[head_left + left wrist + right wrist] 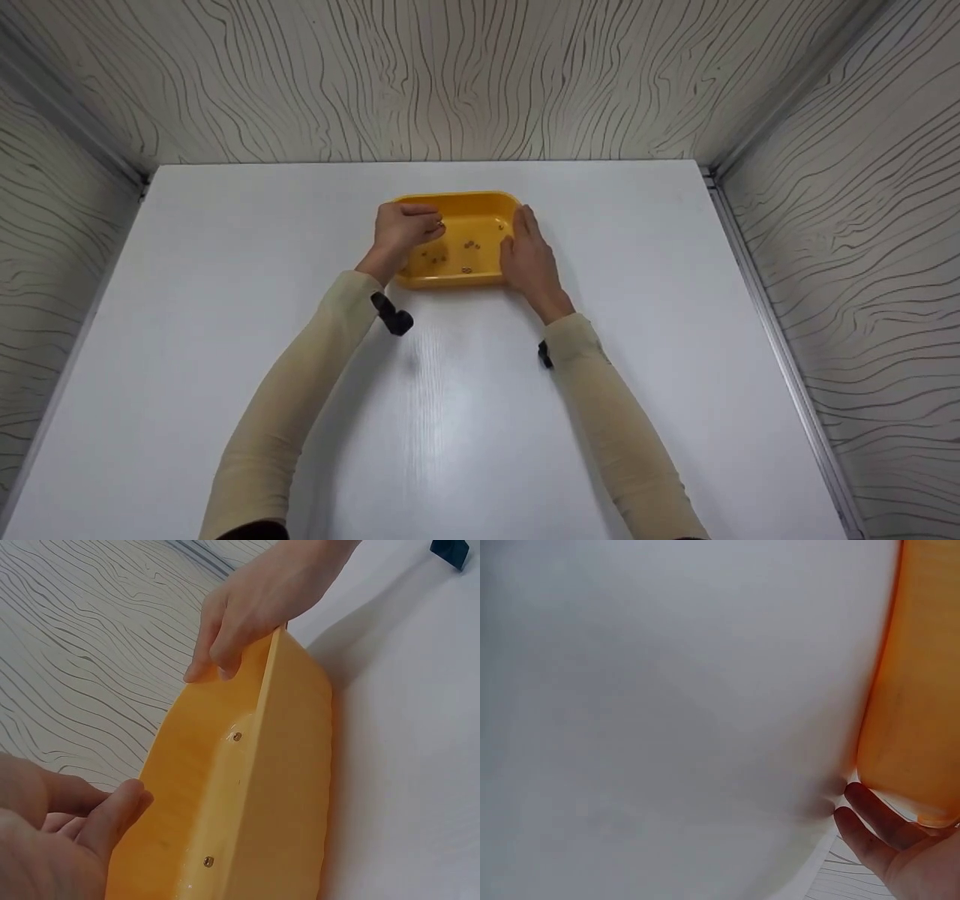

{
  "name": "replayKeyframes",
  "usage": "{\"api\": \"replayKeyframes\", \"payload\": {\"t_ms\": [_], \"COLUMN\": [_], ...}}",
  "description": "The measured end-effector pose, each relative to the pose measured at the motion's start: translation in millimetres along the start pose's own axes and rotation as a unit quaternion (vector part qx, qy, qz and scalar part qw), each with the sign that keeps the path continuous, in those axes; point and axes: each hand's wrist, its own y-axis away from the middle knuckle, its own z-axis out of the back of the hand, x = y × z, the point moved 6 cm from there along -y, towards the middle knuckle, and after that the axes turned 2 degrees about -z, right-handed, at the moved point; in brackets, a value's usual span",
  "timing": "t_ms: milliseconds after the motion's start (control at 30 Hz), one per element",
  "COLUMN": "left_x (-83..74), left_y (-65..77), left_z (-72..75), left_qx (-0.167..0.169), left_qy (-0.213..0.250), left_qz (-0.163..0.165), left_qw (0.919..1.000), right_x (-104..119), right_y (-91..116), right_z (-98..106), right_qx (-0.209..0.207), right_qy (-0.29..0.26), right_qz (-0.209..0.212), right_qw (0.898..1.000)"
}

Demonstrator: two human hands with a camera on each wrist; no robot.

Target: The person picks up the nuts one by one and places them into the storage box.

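Note:
A yellow plastic tray point(450, 280) stands on the white table, with several small metal nuts point(469, 244) scattered over its bottom. Over the tray's left side, my left hand point(405, 227) pinches what looks like one small nut between thumb and fingertips; in the left wrist view those fingers point(124, 814) hide it. My right hand point(531, 259) grips the tray's right wall, thumb inside and fingers outside. Two loose nuts point(208, 862) show in the left wrist view. From the right wrist, fingers point(877, 817) appear beside the tray's outer wall point(915, 690).
The white table point(480, 420) reaches around the tray on all sides. Wood-grain patterned panels point(450, 82) rise behind it and at both sides. A black wrist camera point(394, 315) sits at the left sleeve's cuff.

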Motion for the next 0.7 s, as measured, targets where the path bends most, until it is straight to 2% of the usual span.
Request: {"api": "replayKeyframes", "payload": {"t_ms": [233, 467, 567, 700], "left_x": [0.4, -7.2, -10.2, -18.1], "left_y": [0.6, 2.5, 3.1, 5.5], "left_z": [3.0, 4.6, 5.0, 8.2], "left_qx": [-0.018, -0.034, -0.036, -0.039], "left_qy": [0.006, 0.006, 0.002, -0.034], "left_qz": [-0.010, -0.049, -0.046, -0.056], "left_qw": [0.9998, 0.9982, 0.9983, 0.9971], "right_x": [1.3, 3.2, 1.5, -0.2], "right_y": [1.8, 0.3, -1.8, -4.7], "right_z": [0.1, 3.7, 5.7, 12.5], "right_qx": [0.004, -0.017, -0.002, 0.030], "right_qy": [-0.004, -0.003, -0.006, -0.025], "right_qz": [-0.002, 0.038, 0.019, -0.011], "right_qw": [1.000, 0.999, 1.000, 0.999]}}
